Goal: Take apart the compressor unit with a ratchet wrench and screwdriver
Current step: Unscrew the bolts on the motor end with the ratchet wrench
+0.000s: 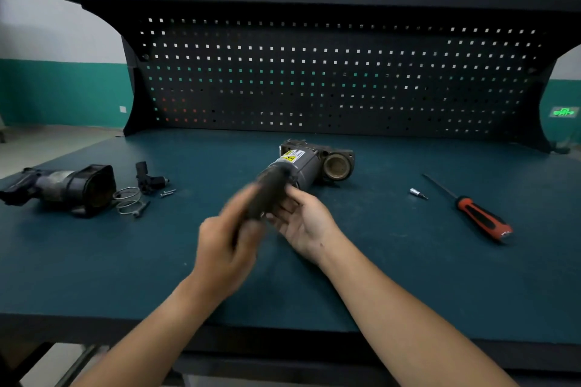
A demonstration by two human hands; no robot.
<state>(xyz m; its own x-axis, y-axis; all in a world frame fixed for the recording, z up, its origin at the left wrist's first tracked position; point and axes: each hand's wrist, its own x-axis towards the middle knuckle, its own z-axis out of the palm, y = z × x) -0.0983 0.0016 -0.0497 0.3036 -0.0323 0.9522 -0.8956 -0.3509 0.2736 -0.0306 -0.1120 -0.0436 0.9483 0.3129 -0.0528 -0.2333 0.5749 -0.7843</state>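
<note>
The grey cylindrical compressor unit with a yellow warning label lies on its side at the middle of the teal surface. Its dark near end points at the person, probably so that it can be worked loose. The left hand is blurred, but its fingers seem wrapped round that dark end. The right hand lies palm up beside it, its fingers loosely spread and touching the end, likely to steady or catch it.

The red-and-black-handled screwdriver and a small silver socket bit lie well apart on the right, within reach. On the left are a dark removed housing, a coiled wire spring, a black connector and loose screws, apparently kept together as finished pieces.
</note>
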